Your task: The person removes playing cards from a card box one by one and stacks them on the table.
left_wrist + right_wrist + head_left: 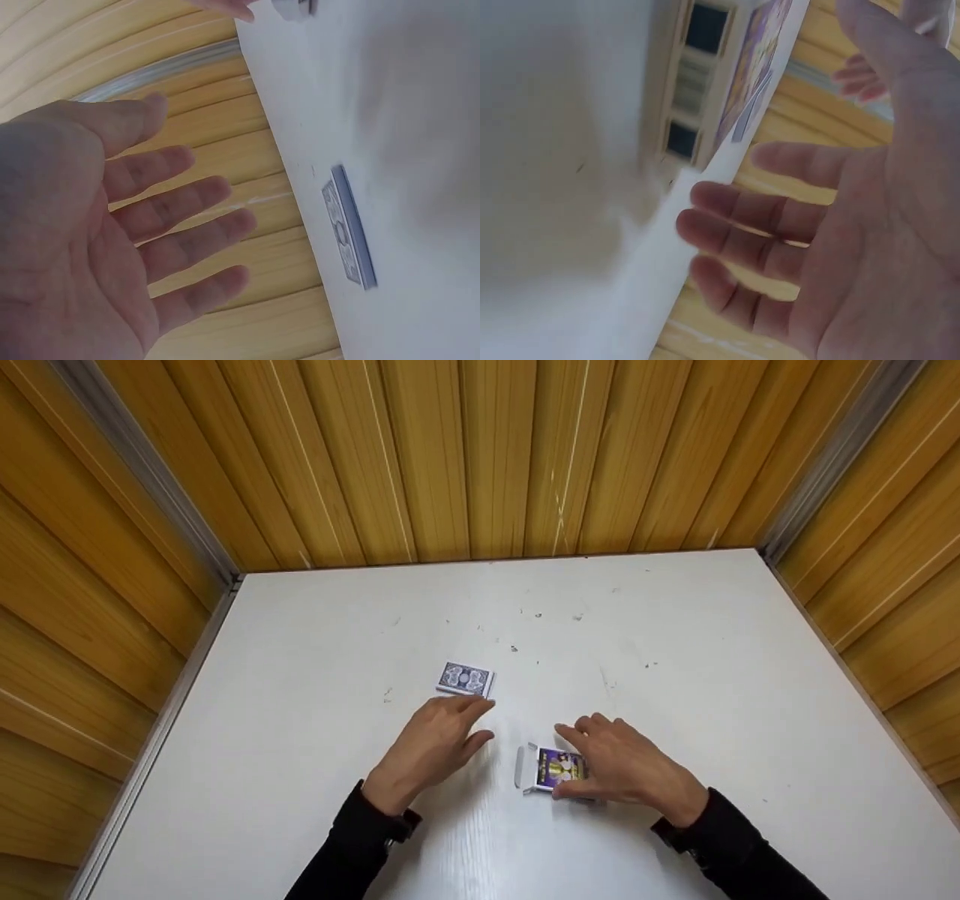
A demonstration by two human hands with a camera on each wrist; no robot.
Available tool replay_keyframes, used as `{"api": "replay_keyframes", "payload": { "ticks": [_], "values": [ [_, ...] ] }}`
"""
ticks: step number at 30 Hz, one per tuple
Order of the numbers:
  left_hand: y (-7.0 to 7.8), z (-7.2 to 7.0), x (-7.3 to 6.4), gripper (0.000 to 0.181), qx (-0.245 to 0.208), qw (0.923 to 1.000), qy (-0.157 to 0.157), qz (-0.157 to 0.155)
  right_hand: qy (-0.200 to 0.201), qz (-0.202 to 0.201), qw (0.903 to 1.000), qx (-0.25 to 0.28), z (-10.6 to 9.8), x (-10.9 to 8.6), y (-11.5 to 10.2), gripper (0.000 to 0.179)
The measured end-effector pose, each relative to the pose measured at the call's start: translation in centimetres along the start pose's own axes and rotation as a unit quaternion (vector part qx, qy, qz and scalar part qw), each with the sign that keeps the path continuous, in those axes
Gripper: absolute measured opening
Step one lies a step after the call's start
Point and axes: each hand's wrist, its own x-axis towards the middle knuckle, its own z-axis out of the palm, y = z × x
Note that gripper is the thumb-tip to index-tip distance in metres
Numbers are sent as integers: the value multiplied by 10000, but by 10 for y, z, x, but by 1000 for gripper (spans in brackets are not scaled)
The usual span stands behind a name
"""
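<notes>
A deck of playing cards (pixel 465 679) with a blue-and-white patterned back lies on the white table. My left hand (pixel 431 746) is just on the near side of it, fingers loosely extended; the left wrist view shows the palm (pixel 82 232) holding nothing, apart from the deck (pixel 349 229). Nearer and to the right lies a small card box (pixel 556 767) with a purple and yellow picture, its end flap open to the left. Over the box's right part hovers my right hand (pixel 626 761), thumb and fingers spread. The right wrist view shows the card box (pixel 750 64) beyond those relaxed fingers.
The white tabletop (pixel 300 660) bears small dark marks and scuffs. Wood-patterned panels (pixel 495 457) wall in the back and both sides, with grey metal posts (pixel 150 472) at the corners.
</notes>
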Motion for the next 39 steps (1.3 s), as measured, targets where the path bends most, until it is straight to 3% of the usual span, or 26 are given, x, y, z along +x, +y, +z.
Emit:
{"api": "replay_keyframes", "payload": {
  "ticks": [7, 18, 26, 31, 39],
  "values": [
    [20, 4, 19, 40, 80, 9991, -350, 227, 114, 32, 9984, -545, 2, 0, -21, 94],
    [33, 22, 42, 38, -179, 9984, -525, 121, -20, 276, 9996, -89, 10, 2, -36, 76],
    [31, 28, 44, 35, -357, 9980, -515, 59, 137, -47, 9997, -182, 15, 5, -33, 59],
    [31, 26, 45, 28, -492, 9983, -228, 195, 494, -414, 9977, -213, 11, 10, -33, 57],
    [31, 22, 51, 17, -868, 9919, 868, 332, 1270, -763, 9884, -324, -12, 25, -33, 59]
  ]
}}
